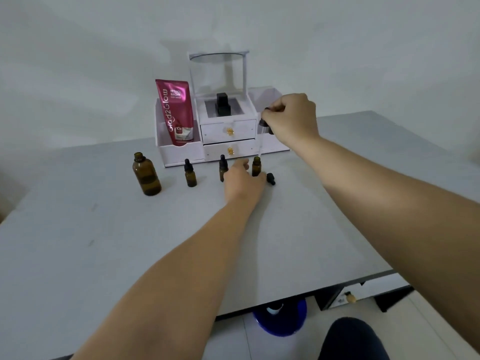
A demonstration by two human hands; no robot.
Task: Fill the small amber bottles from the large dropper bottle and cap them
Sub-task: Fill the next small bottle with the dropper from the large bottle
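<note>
The right hand (292, 118) is raised above the grey table (104, 242), its fingers pinched together on the black bulb of the large dropper (262, 131), whose clear glass tube hangs down with its tip just above the mouth of an uncapped small amber bottle (256, 166); the left hand (242, 181) rests on the table at the base of that open bottle, fingers curled toward it, though whether they actually clamp the glass cannot be told; a loose black dropper cap (271, 178) lies on its side just right of the bottle; two more small amber bottles, both capped, stand to the left, one (222, 168) touching the left hand and one (190, 173) further off; the large amber bottle (146, 174) stands open at the far left; behind the row sits a white cosmetic organizer (226, 131) holding a pink tube (176, 113).
</note>
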